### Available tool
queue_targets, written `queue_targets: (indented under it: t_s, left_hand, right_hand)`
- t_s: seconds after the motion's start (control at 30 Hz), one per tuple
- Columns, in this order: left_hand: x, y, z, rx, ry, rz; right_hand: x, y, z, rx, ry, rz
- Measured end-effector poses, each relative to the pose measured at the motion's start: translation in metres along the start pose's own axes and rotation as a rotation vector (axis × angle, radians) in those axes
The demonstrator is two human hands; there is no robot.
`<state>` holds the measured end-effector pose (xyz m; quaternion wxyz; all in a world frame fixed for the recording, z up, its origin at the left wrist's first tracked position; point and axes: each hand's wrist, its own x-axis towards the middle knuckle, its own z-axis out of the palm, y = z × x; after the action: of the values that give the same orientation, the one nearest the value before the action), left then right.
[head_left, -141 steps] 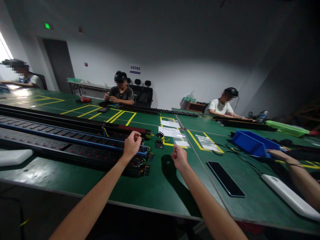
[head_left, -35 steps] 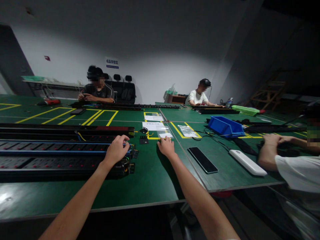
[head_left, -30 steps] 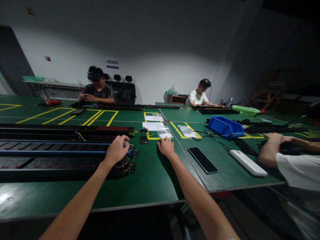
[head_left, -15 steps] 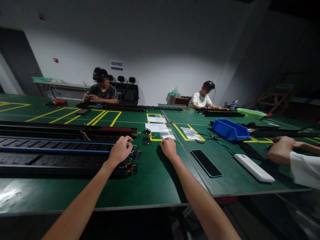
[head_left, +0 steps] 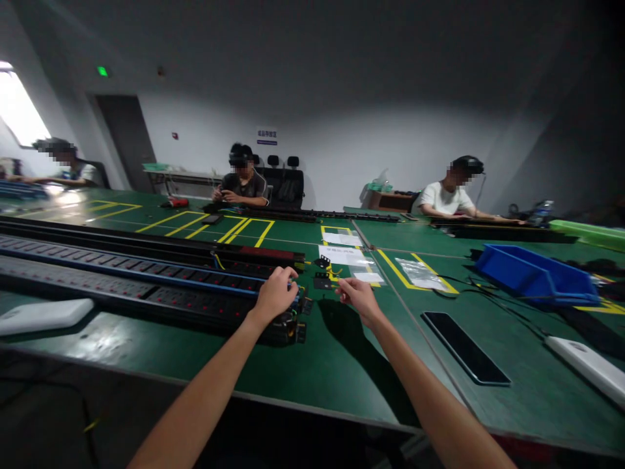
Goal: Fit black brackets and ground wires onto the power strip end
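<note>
Long black power strips with rows of sockets and small red marks lie side by side on the green table. My left hand (head_left: 277,291) is closed over the right end of the blue-edged power strip (head_left: 146,268), where coloured wires stick out. A second black power strip (head_left: 195,305) lies in front of it. My right hand (head_left: 360,298) hovers just above the table, thumb and fingers pinched; whatever they hold is too small to make out. Close to those fingertips are a small black end plate (head_left: 322,283) and another small black piece (head_left: 321,263) with yellow wire.
A dark phone (head_left: 466,348), a white power bank (head_left: 588,368) and a blue bin (head_left: 537,277) with cables lie to the right. Another white device (head_left: 46,315) is at the front left. Papers (head_left: 342,254) lie ahead. Several people sit across the table.
The view has swung left. My right hand has lifted off the table and its fingers are now pinched near the end plate. My left hand stays on the strip's end.
</note>
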<state>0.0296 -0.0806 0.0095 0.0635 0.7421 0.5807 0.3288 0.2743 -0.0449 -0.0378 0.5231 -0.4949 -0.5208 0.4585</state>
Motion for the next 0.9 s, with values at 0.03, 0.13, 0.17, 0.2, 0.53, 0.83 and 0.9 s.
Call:
queue_targets:
  t_s: [0.03,0.13,0.17,0.2,0.53,0.83,0.9]
  left_hand:
    - [-0.001,0.001,0.0,0.009,0.0,-0.007]
    - [-0.003,0.001,0.001,0.027,-0.011,-0.005]
    - [-0.003,0.001,0.001,0.027,-0.007,-0.007]
    - [-0.004,0.001,0.001,0.026,-0.006,-0.003]
    - [-0.005,0.001,0.003,0.027,-0.007,-0.01]
    - [-0.005,0.003,0.005,-0.052,0.025,0.087]
    - [-0.006,0.003,0.004,-0.093,0.008,0.154]
  right_hand:
    - [-0.003,0.0,0.002,0.066,-0.005,0.037]
    - [-0.009,-0.003,0.006,0.24,0.025,0.159]
    - [-0.01,-0.005,0.007,0.276,0.035,0.195]
    - [-0.012,-0.006,0.007,0.297,0.039,0.221]
    - [-0.015,-0.006,0.011,0.264,0.061,0.242]
    - [-0.024,-0.011,0.016,0.237,-0.058,0.148]
    - [-0.027,-0.012,0.019,0.242,-0.083,0.134]
